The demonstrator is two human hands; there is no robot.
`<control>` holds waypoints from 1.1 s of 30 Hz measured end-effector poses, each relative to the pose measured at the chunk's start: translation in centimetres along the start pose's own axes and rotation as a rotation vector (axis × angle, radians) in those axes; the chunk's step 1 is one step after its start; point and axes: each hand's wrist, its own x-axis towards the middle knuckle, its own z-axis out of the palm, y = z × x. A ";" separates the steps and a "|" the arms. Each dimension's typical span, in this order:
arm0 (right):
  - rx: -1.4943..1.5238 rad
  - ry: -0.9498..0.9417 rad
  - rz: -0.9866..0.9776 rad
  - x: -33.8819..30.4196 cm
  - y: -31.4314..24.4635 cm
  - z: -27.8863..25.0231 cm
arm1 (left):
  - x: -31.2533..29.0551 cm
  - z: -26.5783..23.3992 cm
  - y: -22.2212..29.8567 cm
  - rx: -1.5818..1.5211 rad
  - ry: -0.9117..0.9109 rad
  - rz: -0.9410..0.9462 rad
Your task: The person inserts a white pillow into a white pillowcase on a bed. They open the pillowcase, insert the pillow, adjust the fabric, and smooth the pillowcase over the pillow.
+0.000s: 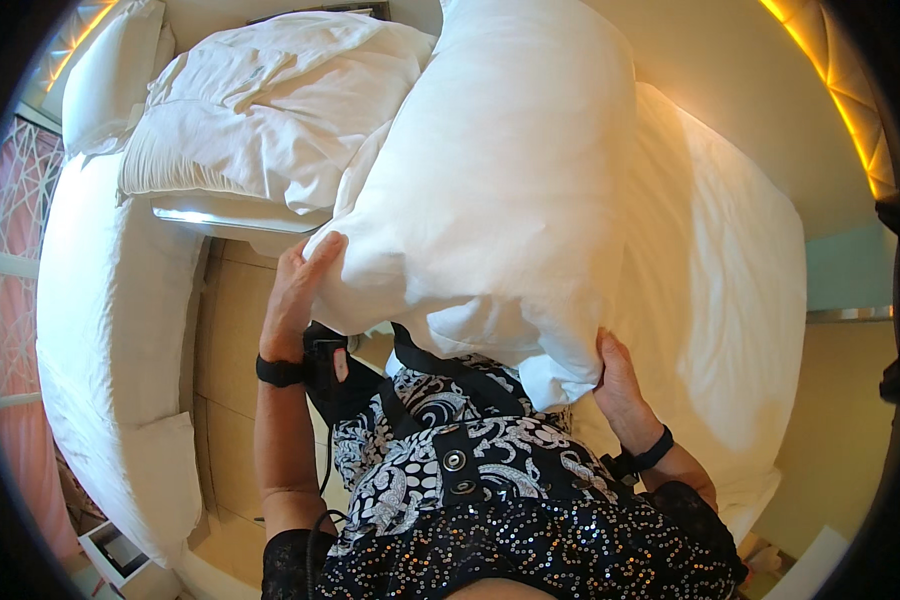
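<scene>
White-sheeted beds (720, 270); both hands (295, 295) closed on opposite edges of a white pillow (500, 170)

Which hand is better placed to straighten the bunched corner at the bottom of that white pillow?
Probably the right hand: it grips the white pillow close beside the bunched corner, while the left hand holds the opposite side, farther away.

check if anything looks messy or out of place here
The crumpled white bedding looks out of place: it sits heaped on the stand between the left bed and right bed, not spread on either. I see no spills or damage.
</scene>
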 end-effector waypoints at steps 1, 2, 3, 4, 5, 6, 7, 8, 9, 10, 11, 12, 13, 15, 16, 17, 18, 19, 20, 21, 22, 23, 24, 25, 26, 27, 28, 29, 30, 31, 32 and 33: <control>-0.013 -0.013 0.068 0.2 0.1 -0.5 | 0.1 0.2 -0.3 -0.002 -0.010 0.011; -0.024 -0.025 0.136 0.6 0.3 -1.2 | 0.3 0.4 -0.7 -0.003 -0.022 0.023; -0.035 -0.036 0.207 0.6 0.3 -1.6 | 0.4 0.7 -1.2 -0.003 -0.034 0.032; -0.043 -0.034 0.188 0.5 0.0 -1.7 | 0.5 1.0 -1.8 -0.085 -0.026 0.068; -0.051 -0.030 0.169 0.7 -0.7 -1.7 | 0.4 0.8 -2.1 -0.015 0.030 0.100; -0.056 -0.026 0.145 0.9 -1.5 -1.6 | 0.4 0.3 -2.4 0.056 0.084 0.135; -0.094 0.001 0.061 0.6 -2.9 -1.1 | 0.4 0.0 -2.8 0.129 0.139 0.166; -0.132 0.030 -0.023 -0.1 -4.8 -0.2 | 0.2 0.0 -2.6 -0.028 0.186 0.232; -0.163 0.059 -0.106 -0.8 -6.3 0.4 | -0.3 0.0 -1.7 -0.087 0.188 0.248; -0.152 0.031 -0.210 -1.5 -7.3 0.7 | -0.8 0.1 -1.0 -0.046 0.154 0.220; -0.231 0.025 -0.180 -0.8 -7.3 -0.6 | -1.3 0.1 -0.7 -0.004 0.122 0.194; -0.315 0.027 -0.147 0.0 -6.9 -2.6 | -1.5 -0.2 -1.8 0.026 0.086 0.170; -0.400 0.023 -0.113 0.8 -5.9 -4.6 | -1.6 -0.4 -3.6 0.055 0.055 0.148; -0.631 0.089 -0.055 2.6 -1.2 -8.8 | -1.7 0.1 -7.3 0.073 -0.002 0.076; -0.659 0.094 -0.043 3.1 1.4 -10.6 | -2.2 0.2 -8.9 -0.026 0.015 -0.058; -0.684 0.088 -0.022 3.5 3.0 -11.4 | -2.8 0.1 -10.1 -0.119 0.042 -0.196; -0.646 0.097 0.001 3.7 3.0 -11.2 | -3.0 -0.4 -10.5 -0.203 0.076 -0.201; -0.610 0.111 0.028 3.6 2.4 -10.7 | -3.2 -1.2 -11.0 -0.288 0.108 -0.210; -0.574 0.126 0.055 3.3 2.3 -10.4 | -2.8 -2.5 -11.7 -0.337 0.048 -0.166; -0.558 0.122 0.043 3.0 2.1 -10.1 | -2.6 -3.4 -13.2 -0.199 0.066 -0.152; -0.541 0.106 0.023 3.0 2.0 -9.7 | -2.0 -4.2 -15.3 -0.062 0.091 -0.125; -0.528 0.086 -0.005 3.3 1.6 -9.1 | -1.3 -4.6 -17.8 0.072 0.121 -0.093; -0.509 0.067 -0.015 3.6 1.3 -8.1 | -0.4 -4.8 -20.7 0.251 0.212 -0.050; -0.488 0.054 -0.020 3.5 1.0 -7.2 | 0.3 -5.6 -22.8 0.330 0.177 -0.031; -0.461 0.058 -0.027 3.1 0.8 -6.8 | 0.5 -5.4 -22.0 0.501 0.266 0.037; -0.483 0.068 -0.010 2.8 0.8 -6.8 | 0.3 -4.9 -20.2 0.672 0.356 0.105; -0.506 0.087 0.004 2.4 0.6 -7.2 | -0.3 -3.8 -16.3 0.625 0.389 0.243; -0.531 0.104 0.019 2.1 0.3 -7.4 | -0.8 -3.0 -12.8 0.572 0.423 0.378; -0.516 0.134 0.024 1.8 -0.2 -7.0 | -0.7 -3.9 -12.3 0.568 0.470 0.232; -0.494 0.167 0.029 1.6 -0.6 -6.4 | -1.1 -3.5 -10.5 0.464 0.450 0.239; -0.471 0.202 0.034 1.4 -0.9 -6.1 | -1.7 -3.1 -8.2 0.359 0.427 0.245; -0.455 0.210 0.038 1.5 -0.8 -6.7 | -2.2 -2.5 -6.1 0.253 0.403 0.255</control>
